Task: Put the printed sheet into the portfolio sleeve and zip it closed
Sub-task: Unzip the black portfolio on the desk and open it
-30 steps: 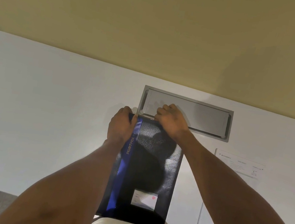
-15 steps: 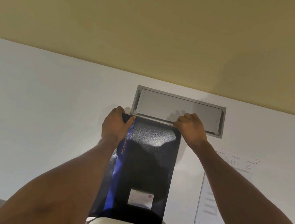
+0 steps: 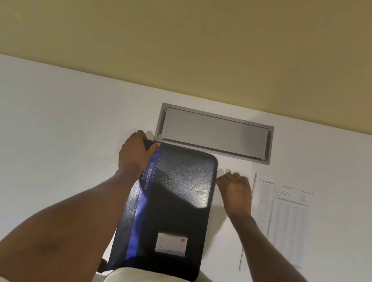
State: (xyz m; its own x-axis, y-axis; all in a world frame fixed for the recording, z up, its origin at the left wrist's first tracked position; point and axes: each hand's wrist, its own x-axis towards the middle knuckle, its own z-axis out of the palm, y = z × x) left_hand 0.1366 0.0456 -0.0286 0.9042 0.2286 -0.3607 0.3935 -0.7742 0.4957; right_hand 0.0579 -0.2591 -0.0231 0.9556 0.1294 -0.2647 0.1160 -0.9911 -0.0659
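A black portfolio sleeve with a blue stripe reading "PORTFOLIO" and a small label lies flat on the white table, its near end at my lap. My left hand grips its far left corner and holds it down. My right hand sits against the sleeve's right edge just below the far right corner. Its fingers are pinched together at the zipper line, hiding the pull. The printed sheet lies flat on the table to the right of my right hand, outside the sleeve.
A grey metal cable-port lid is set into the table just beyond the sleeve. A yellow wall rises behind the table's far edge. The table's near edge runs by my lap.
My right hand has travelled along the sleeve's far edge from near the left corner to the right corner and a little down the right side. My left hand stays on the far left corner.
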